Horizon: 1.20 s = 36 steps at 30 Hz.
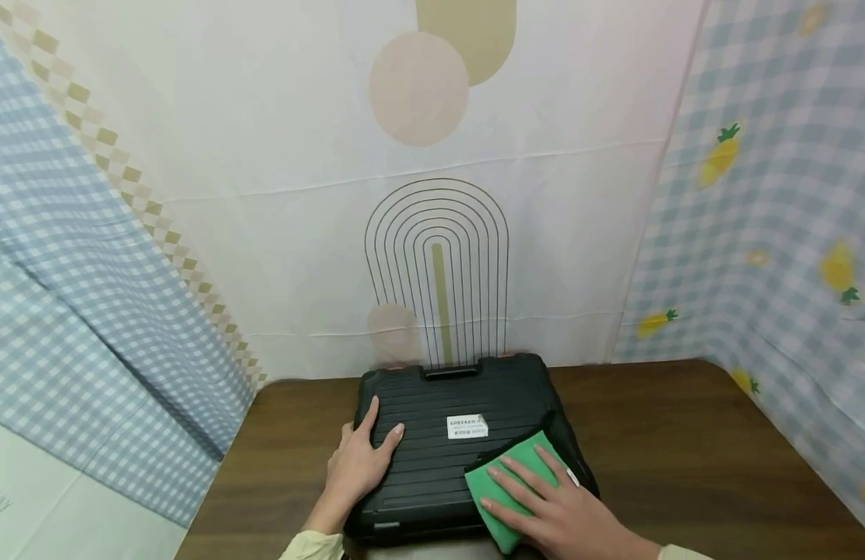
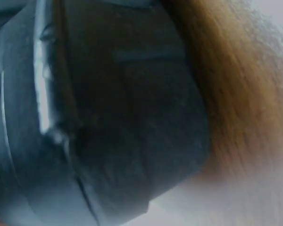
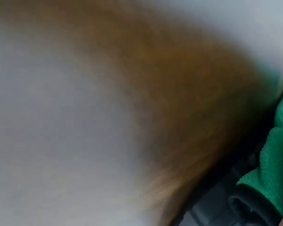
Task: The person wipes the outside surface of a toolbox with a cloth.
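A black plastic case [image 1: 418, 474] with a ribbed lid and a white label [image 1: 467, 426] lies flat on the table, its handle [image 1: 451, 372] towards the wall. My left hand [image 1: 355, 464] grips the case's left edge, thumb and index finger on the lid, other fingers over the side. With fingers spread, my right hand [image 1: 544, 505] presses a folded green cloth [image 1: 485, 486] with black edging onto the lid's near right corner. The left wrist view shows the dark case [image 2: 165, 108] close up. Fuzzy green cloth [image 3: 276, 165] shows at the right wrist view's right edge.
The brown wooden table [image 1: 684, 435] extends to both sides of the case. Behind it hangs a white patterned cloth [image 1: 278, 257]. Blue checked curtains [image 1: 75, 257] hang at the left, and a pineapple-printed checked curtain [image 1: 775, 257] borders the right side.
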### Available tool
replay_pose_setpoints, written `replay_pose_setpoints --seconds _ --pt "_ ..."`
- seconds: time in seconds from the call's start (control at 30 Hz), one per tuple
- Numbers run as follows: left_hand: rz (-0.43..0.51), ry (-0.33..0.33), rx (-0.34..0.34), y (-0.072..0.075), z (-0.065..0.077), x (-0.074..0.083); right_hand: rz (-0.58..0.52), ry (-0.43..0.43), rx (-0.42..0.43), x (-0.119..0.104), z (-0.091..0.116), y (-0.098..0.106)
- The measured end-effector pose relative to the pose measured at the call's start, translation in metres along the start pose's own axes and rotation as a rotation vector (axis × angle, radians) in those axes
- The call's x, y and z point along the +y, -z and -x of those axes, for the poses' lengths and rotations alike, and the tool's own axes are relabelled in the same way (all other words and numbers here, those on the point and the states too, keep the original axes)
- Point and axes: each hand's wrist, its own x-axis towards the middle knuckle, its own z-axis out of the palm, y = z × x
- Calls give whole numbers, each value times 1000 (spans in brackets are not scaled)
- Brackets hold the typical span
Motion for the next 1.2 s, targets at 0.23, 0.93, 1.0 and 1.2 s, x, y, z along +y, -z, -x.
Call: replay_pose_setpoints --seconds 0.23,0.93,1.0,1.2 --pt "6 -5 29 0 0 -1 -41 6 -59 10 -4 1" --pt "-1 -11 17 0 -3 -4 -126 -91 83 -7 -24 0" --pt "4 -12 12 -1 -2 -3 -155 -111 116 -9 -26 2" --pt "26 -10 12 0 1 -1 -365 -230 178 -11 -43 21"
